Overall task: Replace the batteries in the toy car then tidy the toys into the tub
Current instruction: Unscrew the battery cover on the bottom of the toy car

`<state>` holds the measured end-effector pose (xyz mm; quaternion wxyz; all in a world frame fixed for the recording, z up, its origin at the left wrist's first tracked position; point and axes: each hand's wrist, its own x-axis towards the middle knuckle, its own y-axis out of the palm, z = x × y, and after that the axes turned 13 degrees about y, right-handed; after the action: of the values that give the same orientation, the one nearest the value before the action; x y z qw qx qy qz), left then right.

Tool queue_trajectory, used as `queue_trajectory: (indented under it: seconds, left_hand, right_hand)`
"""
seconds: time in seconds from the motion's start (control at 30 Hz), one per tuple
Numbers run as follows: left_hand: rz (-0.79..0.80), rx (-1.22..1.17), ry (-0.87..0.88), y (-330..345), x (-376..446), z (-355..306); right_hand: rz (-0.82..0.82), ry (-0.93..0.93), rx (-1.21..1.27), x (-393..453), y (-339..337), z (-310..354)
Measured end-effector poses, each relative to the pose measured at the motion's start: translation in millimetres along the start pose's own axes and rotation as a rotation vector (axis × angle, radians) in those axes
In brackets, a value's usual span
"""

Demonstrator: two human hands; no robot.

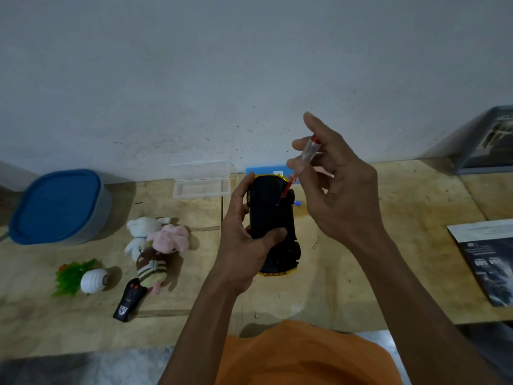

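Our left hand grips the upturned toy car above the tabletop. Our right hand pinches a screwdriver, tip on its underside. Tub far left of the left hand, lid on.

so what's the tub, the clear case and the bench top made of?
Tub: likely plastic, grey wall and matte blue lid.
Clear case: transparent hard plastic, wood shows through.
Bench top: looks like plywood, bare, pale grain and board seams.
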<state>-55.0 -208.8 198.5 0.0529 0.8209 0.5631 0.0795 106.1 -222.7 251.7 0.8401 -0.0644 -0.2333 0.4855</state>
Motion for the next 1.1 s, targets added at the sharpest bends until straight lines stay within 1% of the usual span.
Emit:
queue_trajectory:
  seconds: [0.13,0.3,0.43,0.6,0.73,0.8,0.87,0.93,1.0,1.1]
  left_hand:
    - [0.0,-0.02,0.005,-5.3,-1.8,0.4]
    - [-0.02,0.003,-0.004,-15.6,-4.7,-3.2]
    - [-0.015,-0.006,0.008,-27.3,-9.4,-3.8]
    - [-0.01,-0.012,-0.007,-45.1,-17.2,-1.6]
    - [-0.013,-0.009,-0.008,-59.2,-25.4,-2.4]
    - [-0.017,-0.005,-0.005,-64.7,-30.0,-2.8]
    - [-0.018,-0.011,-0.008,-70.8,-34.8,-3.0]
    - [-0.013,-0.026,-0.028,-77.1,-39.6,-1.7]
    - [0.017,-0.035,-0.048,-82.5,-43.9,-0.4]
    - [0.065,-0.067,-0.079,-85.2,-49.9,1.3]
  right_hand:
    - [-0.083,-0.036,-0.044,-0.4,5.8,-0.1]
    - [-0.019,0.041,0.081,-9.2,17.0,3.9]
    - [-0.068,0.019,0.088,-17.1,30.2,7.3]
    - [-0.028,0.059,0.159,-28.8,51.1,15.8]
    - [-0.055,-0.041,0.063,-38.3,65.1,19.7]
    - [-0.083,-0.061,0.02,-42.3,69.8,20.3]
    - [-0.068,-0.017,0.002,-46.0,73.3,22.4]
    - [0.002,0.063,0.013,-49.4,75.9,24.9]
    - [0.068,0.148,0.093,-52.7,78.2,28.6]
    - [0.073,0.284,0.266,-52.9,78.1,32.2]
